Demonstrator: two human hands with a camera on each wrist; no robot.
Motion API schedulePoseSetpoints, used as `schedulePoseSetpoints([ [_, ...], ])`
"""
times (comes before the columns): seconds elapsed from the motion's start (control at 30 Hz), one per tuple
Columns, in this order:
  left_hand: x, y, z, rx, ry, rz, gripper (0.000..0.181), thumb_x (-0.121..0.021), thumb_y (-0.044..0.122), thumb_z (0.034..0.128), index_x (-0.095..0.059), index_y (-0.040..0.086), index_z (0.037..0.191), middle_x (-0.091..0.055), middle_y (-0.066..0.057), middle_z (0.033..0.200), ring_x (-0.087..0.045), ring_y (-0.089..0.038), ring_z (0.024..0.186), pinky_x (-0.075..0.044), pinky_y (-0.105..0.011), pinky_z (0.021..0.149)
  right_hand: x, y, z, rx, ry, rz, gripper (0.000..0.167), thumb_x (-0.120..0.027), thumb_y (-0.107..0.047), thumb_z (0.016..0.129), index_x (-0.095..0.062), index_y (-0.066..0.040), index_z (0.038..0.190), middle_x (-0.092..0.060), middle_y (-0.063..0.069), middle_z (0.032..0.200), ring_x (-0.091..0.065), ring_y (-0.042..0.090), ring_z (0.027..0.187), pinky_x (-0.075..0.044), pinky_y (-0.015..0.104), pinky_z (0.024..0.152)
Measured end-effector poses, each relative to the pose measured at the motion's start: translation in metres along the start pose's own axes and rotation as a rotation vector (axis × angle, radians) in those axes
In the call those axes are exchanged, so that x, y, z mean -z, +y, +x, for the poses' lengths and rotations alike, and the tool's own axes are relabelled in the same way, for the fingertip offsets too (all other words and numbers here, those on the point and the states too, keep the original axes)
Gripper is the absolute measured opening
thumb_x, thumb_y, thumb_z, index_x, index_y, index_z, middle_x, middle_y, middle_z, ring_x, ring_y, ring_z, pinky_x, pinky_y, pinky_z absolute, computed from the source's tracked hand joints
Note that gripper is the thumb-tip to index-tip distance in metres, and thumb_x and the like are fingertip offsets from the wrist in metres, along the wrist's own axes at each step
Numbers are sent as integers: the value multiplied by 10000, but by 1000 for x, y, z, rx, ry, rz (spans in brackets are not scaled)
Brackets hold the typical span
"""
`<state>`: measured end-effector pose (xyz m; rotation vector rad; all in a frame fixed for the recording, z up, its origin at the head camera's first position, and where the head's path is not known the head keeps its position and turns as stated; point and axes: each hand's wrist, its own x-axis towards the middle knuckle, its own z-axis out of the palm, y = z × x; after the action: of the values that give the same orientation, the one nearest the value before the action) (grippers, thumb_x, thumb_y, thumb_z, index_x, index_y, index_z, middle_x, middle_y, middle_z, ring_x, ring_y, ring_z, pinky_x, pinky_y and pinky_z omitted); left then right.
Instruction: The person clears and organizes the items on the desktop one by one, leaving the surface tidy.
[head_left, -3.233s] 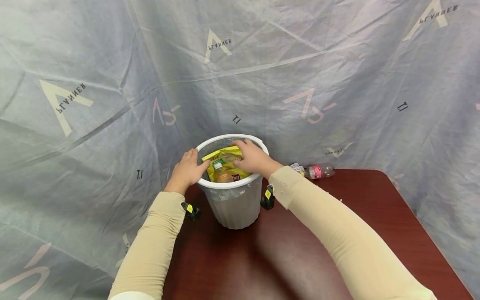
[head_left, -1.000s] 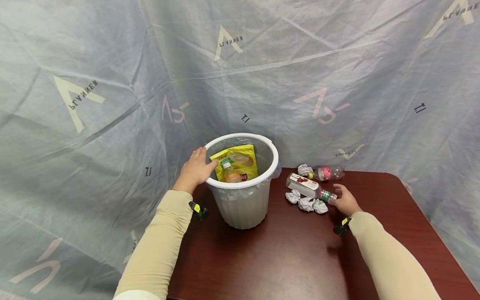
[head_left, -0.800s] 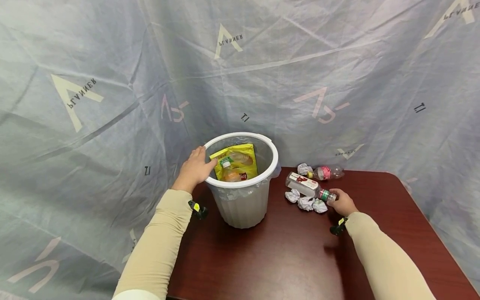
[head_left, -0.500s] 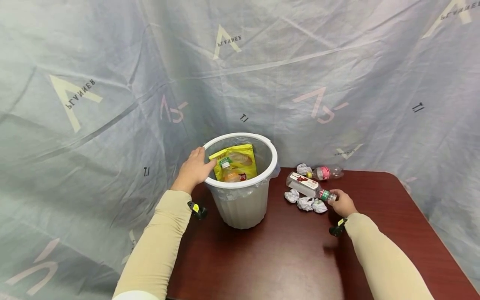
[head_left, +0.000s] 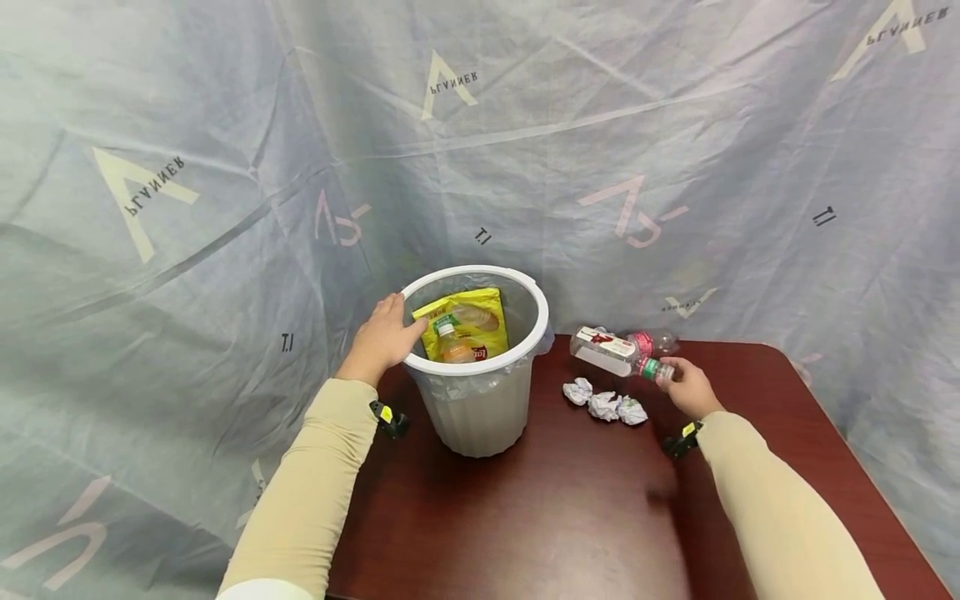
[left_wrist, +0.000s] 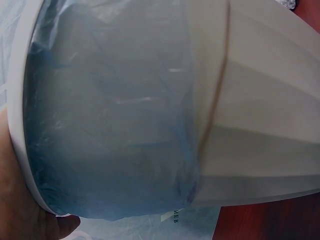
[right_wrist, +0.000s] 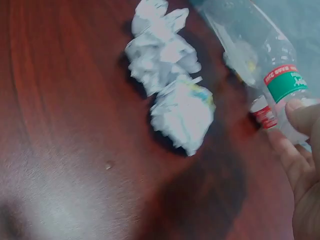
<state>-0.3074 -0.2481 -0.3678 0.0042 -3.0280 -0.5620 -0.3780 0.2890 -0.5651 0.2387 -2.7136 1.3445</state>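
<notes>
In the head view my left hand holds the rim of a grey trash bin, its thumb over the inside edge and its fingers along the outside. The left wrist view shows the bin's outer wall with its clear liner. My right hand pinches a clear plastic bottle by its neck, tilted above the table, with thumb and fingers near the green-and-red band. A yellow snack bag and a small bottle with orange contents lie in the bin.
Several crumpled paper balls lie in a row on the dark red table. Behind the held bottle, another bottle with a pink label lies near the grey curtain. One more paper ball is partly hidden there.
My right hand left the bin, reached right, took the clear bottle by its neck, and has now lifted it off the table. My left hand stays on the bin's rim.
</notes>
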Motion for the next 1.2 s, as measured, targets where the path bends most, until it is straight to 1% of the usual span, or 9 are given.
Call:
schedulePoseSetpoints([
  [0.13,1,0,0,-8,-3,3,849,-373,541,1014,-132,-11,1612,-122,-217,1672,-80,-384,1545,-173,-584,1209,9,-14,2,-4,18,123,490,-613,-53,988,-454,138,1410,-578,350,1208,-613,136,908,-521,179,708],
  [0.2,1,0,0,-11,-6,1,850,-370,542,1014,-130,-11,1612,-121,-217,1672,-78,-384,1545,-168,-586,1209,14,-22,4,-12,28,214,502,-600,-31,993,-429,146,1430,-556,357,1244,-621,57,904,-540,169,750],
  [0.3,0,-2,0,-9,-8,-1,855,-363,551,1010,-128,-6,1614,-117,-213,1674,-77,-381,1546,-169,-588,1208,20,-35,7,-13,28,358,528,-565,8,1004,-361,161,1467,-506,334,1281,-627,4,921,-559,194,830],
  [0.4,-1,-4,0,-4,-4,-3,854,-362,554,1008,-133,-1,1615,-125,-209,1674,-84,-380,1546,-178,-591,1205,27,-47,11,-15,25,474,552,-530,16,1021,-294,162,1498,-486,246,1276,-619,-4,949,-546,203,888],
  [0.67,1,-1,0,-11,0,0,854,-365,552,1006,-142,-7,1613,-133,-219,1670,-98,-397,1541,-183,-602,1199,48,-70,22,-5,64,523,600,-585,-60,1017,-297,147,1501,-527,7,1159,-646,-10,909,-538,131,797],
  [0.83,3,2,-2,-9,0,-2,845,-370,541,1010,-144,-8,1612,-134,-222,1669,-99,-400,1540,-178,-600,1202,63,-92,30,28,83,577,568,-599,-29,1001,-337,143,1476,-532,2,1144,-652,-6,899,-545,165,845],
  [1.0,3,3,-2,-9,0,0,840,-369,531,1013,-143,-16,1609,-135,-229,1666,-100,-405,1538,-174,-602,1202,79,-117,37,70,110,645,432,-624,23,971,-477,54,1376,-569,-3,1097,-671,27,881,-553,164,822],
  [1.07,3,2,-2,-10,5,1,840,-375,528,1013,-146,-19,1608,-141,-230,1665,-107,-408,1537,-180,-604,1199,85,-128,38,91,118,626,410,-629,22,967,-503,28,1358,-577,-22,1090,-676,18,871,-553,155,807],
  [1.2,2,2,-2,-13,18,-2,840,-389,523,1011,-158,-25,1604,-157,-232,1661,-121,-412,1533,-193,-603,1196,96,-151,38,115,128,547,489,-645,-10,968,-470,76,1416,-570,-26,1118,-676,0,868,-556,160,806],
])
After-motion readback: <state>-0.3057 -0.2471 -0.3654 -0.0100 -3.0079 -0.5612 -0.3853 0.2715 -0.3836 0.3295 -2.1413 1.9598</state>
